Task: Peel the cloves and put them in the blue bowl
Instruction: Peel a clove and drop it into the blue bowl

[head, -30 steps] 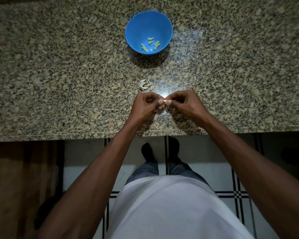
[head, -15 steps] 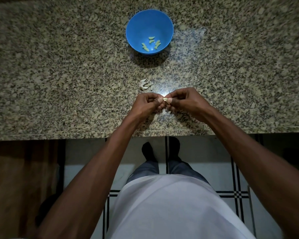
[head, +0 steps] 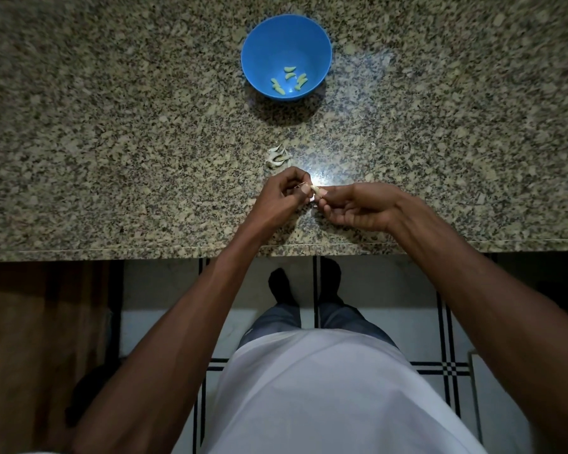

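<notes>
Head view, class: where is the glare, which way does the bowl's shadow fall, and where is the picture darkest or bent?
Head view: glare sits on the granite counter just beyond the clove pinched between left hand and right hand; the blue bowl casts its shadow toward the person; the floor below is darkest; the counter edge bows slightly, wide-angle distortion.

My feed is dim overall, with one light overhead that throws a small white glare spot on the polished bench (head: 112, 158) just beyond the left hand (head: 284, 194) and right hand (head: 358, 208). The blue bowl (head: 315, 37) casts a soft dark shadow toward me. Corners fall into heavy darkness, especially the floor at lower left and far right. The wide lens bows the bench edge and stretches both forearms. The granite smears at the top and side edges; the centre reads fairly sharp.
</notes>
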